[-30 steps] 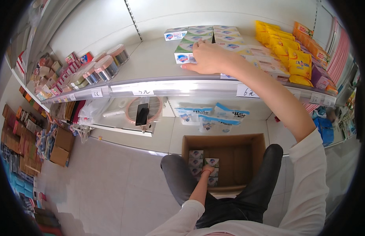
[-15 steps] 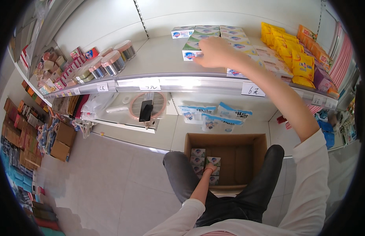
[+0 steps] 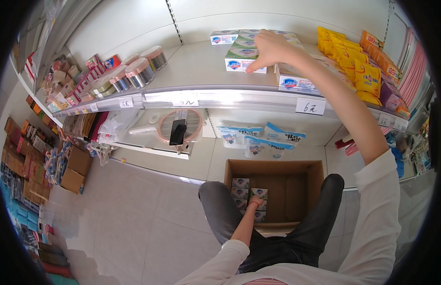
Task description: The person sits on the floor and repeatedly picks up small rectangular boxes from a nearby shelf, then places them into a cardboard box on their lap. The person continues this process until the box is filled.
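Observation:
My right hand point(image 3: 272, 50) is over the upper shelf with thumb and fingers spread wide. Its thumb is at the front of a green-and-white soap box point(image 3: 234, 65), while the fingers reach back over the boxes behind. More boxes in this row are partly hidden by the hand. Between my knees stands an open cardboard carton point(image 3: 296, 164). Inside it, my left hand point(image 3: 255, 201) grips a small soap box point(image 3: 260, 192) in a column of boxes. Another column of soap boxes point(image 3: 239, 192) lies to its left.
Clear jars with pink lids point(image 3: 140, 72) stand left on the shelf point(image 3: 182, 71). Yellow pouches point(image 3: 367, 78) and orange boxes point(image 3: 389, 61) sit at the right. Below are blue-and-white bags point(image 3: 263, 147) and a racket-shaped item point(image 3: 180, 128). Stacked cartons point(image 3: 78, 168) stand far left.
My right hand has spread its fingers, which moved back and right over the soap boxes, off the front box's top. My left hand stays on its box in the carton.

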